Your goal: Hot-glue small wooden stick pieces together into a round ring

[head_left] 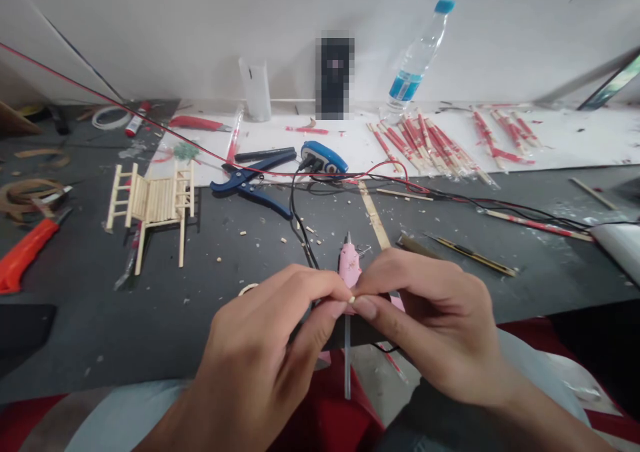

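Observation:
My left hand (273,335) and my right hand (435,315) meet fingertip to fingertip above the table's front edge. Both pinch a small pale wooden piece (352,299), of which only a tip shows between the fingers. Just behind them lies a pink glue gun (349,260), nozzle pointing away from me, partly covered by my fingers. A translucent glue stick (347,365) sticks out of its rear, toward me. To the left stands a small chair-like frame (157,202) made of pale wooden sticks, with ladder-like sides.
Blue cutters (255,189) and a blue power socket (324,157) with black cables lie behind. Red-wrapped chopsticks (430,142) are piled at back right near a leaning water bottle (417,62). A craft knife (473,255) lies right, an orange-handled tool (25,255) left.

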`<state>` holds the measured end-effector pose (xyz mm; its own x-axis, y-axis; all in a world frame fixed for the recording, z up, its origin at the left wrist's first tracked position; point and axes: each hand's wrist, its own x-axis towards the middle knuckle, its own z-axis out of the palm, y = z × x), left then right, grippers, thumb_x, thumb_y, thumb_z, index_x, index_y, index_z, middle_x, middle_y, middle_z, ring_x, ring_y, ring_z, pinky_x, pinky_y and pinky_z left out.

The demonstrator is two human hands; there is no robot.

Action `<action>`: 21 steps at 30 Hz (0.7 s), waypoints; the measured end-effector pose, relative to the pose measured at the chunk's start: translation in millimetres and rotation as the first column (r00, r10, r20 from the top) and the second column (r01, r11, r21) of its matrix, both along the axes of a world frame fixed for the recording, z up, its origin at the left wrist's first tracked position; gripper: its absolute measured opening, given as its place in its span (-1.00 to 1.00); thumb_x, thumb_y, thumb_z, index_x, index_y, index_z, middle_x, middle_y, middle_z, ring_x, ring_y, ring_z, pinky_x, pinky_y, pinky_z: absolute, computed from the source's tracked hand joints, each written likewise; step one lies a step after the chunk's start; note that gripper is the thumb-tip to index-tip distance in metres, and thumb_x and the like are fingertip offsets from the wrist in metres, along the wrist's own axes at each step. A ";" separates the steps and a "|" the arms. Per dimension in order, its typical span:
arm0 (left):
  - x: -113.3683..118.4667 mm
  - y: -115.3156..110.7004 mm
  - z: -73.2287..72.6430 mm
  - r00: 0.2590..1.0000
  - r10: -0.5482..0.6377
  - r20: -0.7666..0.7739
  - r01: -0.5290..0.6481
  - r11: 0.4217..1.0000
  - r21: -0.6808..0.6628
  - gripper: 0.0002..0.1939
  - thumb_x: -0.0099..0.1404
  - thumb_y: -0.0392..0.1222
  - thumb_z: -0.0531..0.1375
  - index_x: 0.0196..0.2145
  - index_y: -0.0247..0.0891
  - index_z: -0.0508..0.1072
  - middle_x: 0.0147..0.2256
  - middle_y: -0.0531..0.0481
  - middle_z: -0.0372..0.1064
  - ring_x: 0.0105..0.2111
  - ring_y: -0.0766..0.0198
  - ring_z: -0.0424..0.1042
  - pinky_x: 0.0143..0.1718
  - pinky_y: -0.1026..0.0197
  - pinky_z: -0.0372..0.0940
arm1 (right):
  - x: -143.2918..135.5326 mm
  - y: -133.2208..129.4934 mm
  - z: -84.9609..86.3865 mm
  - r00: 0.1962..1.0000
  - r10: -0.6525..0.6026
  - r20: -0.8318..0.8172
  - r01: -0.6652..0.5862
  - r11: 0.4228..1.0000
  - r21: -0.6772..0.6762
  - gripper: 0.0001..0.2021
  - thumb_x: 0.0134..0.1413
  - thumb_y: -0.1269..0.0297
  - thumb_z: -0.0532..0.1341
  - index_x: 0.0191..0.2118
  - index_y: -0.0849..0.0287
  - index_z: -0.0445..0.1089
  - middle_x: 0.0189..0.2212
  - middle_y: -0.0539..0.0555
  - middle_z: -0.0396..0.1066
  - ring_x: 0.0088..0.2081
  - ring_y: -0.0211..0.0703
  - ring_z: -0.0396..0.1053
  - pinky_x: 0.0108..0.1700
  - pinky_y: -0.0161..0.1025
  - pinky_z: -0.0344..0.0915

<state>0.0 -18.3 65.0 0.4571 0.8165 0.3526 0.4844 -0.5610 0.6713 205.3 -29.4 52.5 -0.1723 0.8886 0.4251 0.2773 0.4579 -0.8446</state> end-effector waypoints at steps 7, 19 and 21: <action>-2.3 2.4 0.9 0.995 -0.103 0.011 0.103 0.990 -0.096 -0.85 0.53 -0.26 0.19 -0.14 0.01 0.50 -0.27 0.19 0.62 -0.33 0.38 0.61 -0.22 0.45 0.37 | 10.2 3.3 -1.8 0.990 0.137 0.016 -0.137 0.989 0.048 -0.87 0.30 0.47 0.35 -0.24 0.07 0.55 -0.47 -0.02 0.58 -0.47 -0.23 0.45 -0.40 -0.26 0.39; -19.7 15.0 1.3 0.781 0.487 0.391 -0.364 0.863 -0.350 -0.98 0.39 -0.10 0.36 -0.26 0.02 0.61 -0.33 0.15 0.57 -0.33 0.29 0.54 -0.28 0.32 0.43 | 46.8 -30.3 4.4 0.906 0.404 0.124 -0.388 0.911 -0.137 -0.75 0.42 0.32 0.10 -0.38 0.04 0.18 -0.56 -0.09 0.26 -0.52 -0.22 0.25 -0.43 -0.22 0.22; -23.7 24.4 -0.9 0.723 0.471 0.506 -0.279 0.868 -0.410 -0.91 0.38 -0.20 0.33 -0.27 0.02 0.62 -0.32 0.14 0.53 -0.28 0.28 0.52 -0.18 0.29 0.45 | 47.0 -36.7 2.5 0.797 0.567 0.210 -0.537 0.823 -0.185 -0.67 0.38 0.35 0.10 -0.46 0.03 0.06 -0.62 -0.11 0.23 -0.55 -0.23 0.23 -0.43 -0.20 0.20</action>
<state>-23.7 6.1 64.1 -0.1207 0.9791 0.1636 0.0820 -0.1544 0.9846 252.3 -66.2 55.0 -0.7325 0.6482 0.2080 0.2094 0.5053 -0.8372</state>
